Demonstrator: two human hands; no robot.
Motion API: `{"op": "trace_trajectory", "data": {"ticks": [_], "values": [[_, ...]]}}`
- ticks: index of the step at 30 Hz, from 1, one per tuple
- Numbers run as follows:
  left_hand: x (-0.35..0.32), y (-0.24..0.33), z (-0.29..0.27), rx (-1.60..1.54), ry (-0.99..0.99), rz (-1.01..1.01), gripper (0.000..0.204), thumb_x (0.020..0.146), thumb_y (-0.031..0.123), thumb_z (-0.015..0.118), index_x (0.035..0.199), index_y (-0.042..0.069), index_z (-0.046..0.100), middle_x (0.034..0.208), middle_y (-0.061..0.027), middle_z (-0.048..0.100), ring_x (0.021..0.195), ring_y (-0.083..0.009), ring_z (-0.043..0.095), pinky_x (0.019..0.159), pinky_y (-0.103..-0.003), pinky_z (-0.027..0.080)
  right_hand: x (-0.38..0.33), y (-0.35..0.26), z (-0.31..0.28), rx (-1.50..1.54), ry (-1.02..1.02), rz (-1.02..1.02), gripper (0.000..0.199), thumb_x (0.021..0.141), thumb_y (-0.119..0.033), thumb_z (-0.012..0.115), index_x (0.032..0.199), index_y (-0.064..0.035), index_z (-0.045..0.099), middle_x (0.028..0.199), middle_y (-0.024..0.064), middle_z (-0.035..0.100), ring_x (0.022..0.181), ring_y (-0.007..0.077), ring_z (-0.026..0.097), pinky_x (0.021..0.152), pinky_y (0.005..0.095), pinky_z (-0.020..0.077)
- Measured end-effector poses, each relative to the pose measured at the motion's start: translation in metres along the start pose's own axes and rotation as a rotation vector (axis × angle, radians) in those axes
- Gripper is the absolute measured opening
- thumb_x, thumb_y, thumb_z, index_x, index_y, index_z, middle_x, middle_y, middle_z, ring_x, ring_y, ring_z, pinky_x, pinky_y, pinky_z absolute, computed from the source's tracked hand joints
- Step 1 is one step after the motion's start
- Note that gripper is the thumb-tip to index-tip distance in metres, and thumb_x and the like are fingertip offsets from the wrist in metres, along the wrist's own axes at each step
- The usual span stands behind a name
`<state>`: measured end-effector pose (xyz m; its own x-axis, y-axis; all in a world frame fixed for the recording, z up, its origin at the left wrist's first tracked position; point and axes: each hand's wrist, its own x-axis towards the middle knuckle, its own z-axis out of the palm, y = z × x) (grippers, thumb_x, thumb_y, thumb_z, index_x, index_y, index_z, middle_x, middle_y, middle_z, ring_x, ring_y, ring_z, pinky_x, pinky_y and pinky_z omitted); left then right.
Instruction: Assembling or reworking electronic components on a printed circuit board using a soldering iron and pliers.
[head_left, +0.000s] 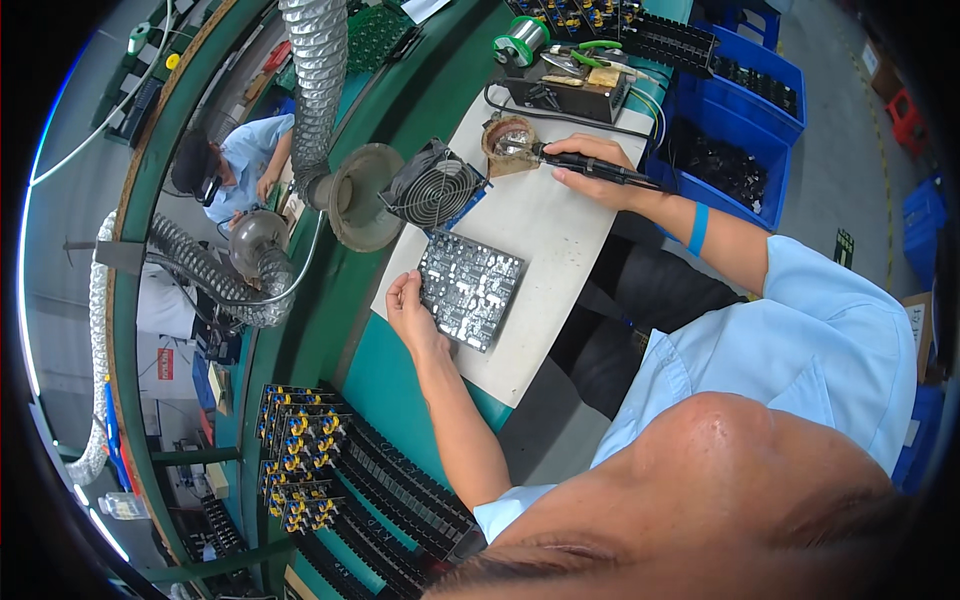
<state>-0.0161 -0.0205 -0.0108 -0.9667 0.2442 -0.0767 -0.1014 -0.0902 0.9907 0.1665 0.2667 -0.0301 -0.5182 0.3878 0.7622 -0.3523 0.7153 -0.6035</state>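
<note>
One view, head: two bare hands are seen over a table point(385, 375), which is partly covered by a white sheet point(560, 240).
Right hand point(605, 190): its grip is wrapped around the handle of a soldering iron point(598, 167), and no free gap is seen between fingers and handle.
Iron tip: it is pointed leftward into a round cup point(489, 137); whether the inside is touched cannot be told.
Left hand point(410, 305): the left edge of a circuit board point(470, 290) is pinched by its grip, with only a narrow opening; the fingertips underneath are hidden.
Circuit board: it is placed over the white sheet, just beside a fan point(435, 190); being nearly square, no clear long axis is offered.
Nearer hand: the left, touching the board; the right is kept well apart, close to the cup.
Key relation: from the right grip, the board is found lower and to the left, while the iron's long axis is directed past its upper side. By judgement, a downward turn of the iron would be needed for tip and board to be brought together.
</note>
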Motion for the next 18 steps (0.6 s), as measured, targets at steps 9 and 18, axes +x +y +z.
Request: {"op": "trace_trajectory", "data": {"ticks": [9,18], "values": [[-0.004,0.002,0.001,0.025,0.013,-0.009,0.022,0.093,0.013,0.066,0.111,0.002,0.059,0.096,-0.0055,0.061,0.085,-0.0096,0.057,0.078,-0.021,0.046,-0.002,0.001,-0.005,0.564,-0.024,0.393,0.035,0.095,-0.017,0.066,0.127,-0.0084,0.056,0.100,0.0099,0.068,0.081,0.0175,0.064,0.075,0.0290,0.0552],[-0.001,0.005,0.004,0.107,0.059,-0.006,0.016,0.094,0.010,0.064,0.109,0.005,0.060,0.095,-0.0037,0.063,0.082,-0.0092,0.058,0.074,-0.022,0.048,0.065,-0.084,-0.034,1.466,-0.099,0.635,0.051,0.105,-0.019,0.046,0.151,-0.0241,0.024,0.141,0.0230,0.044,0.108,0.0207,0.058,0.076,0.0445,0.0638]]}}
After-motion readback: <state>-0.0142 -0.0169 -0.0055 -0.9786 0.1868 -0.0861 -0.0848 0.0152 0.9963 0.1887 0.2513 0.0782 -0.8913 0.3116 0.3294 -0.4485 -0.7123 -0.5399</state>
